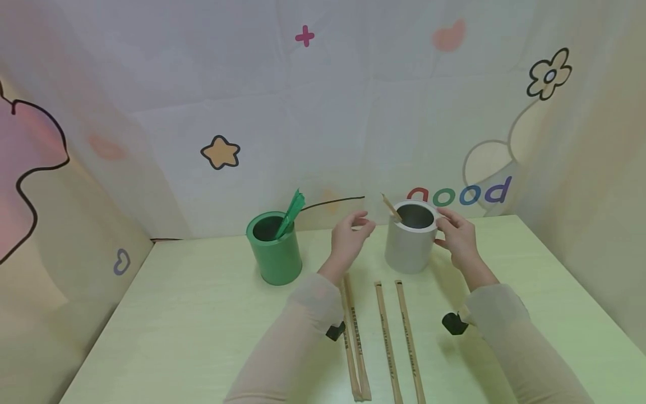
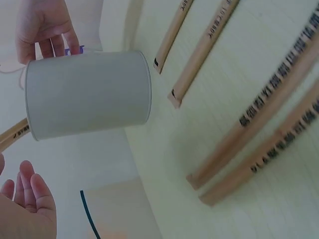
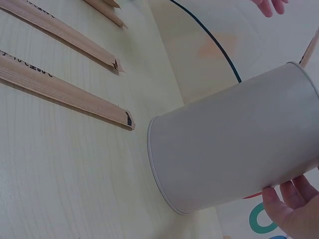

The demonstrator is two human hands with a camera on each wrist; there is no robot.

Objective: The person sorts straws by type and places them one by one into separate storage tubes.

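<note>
The grey cylinder [image 1: 411, 245] on the right has a smooth, matt coat with a thin paler rim at its base (metal or plastic, I cannot tell which), and the green cylinder [image 1: 275, 249] to its left carries the same smooth skin with a faint sheen. The four long sleeves [image 1: 386, 336] lying near look like matt brown kraft paper printed in black, while the table [image 1: 176, 325] is a smooth pale yellow-green laminate with a fine wood-grain pattern. The backdrop [image 1: 323, 112] at the far side is soft, creased printed cloth.

Open gap between green cup [image 1: 275, 249] and grey cup [image 1: 410, 244] — wrapped chopsticks [image 1: 388, 336] in front.
</note>
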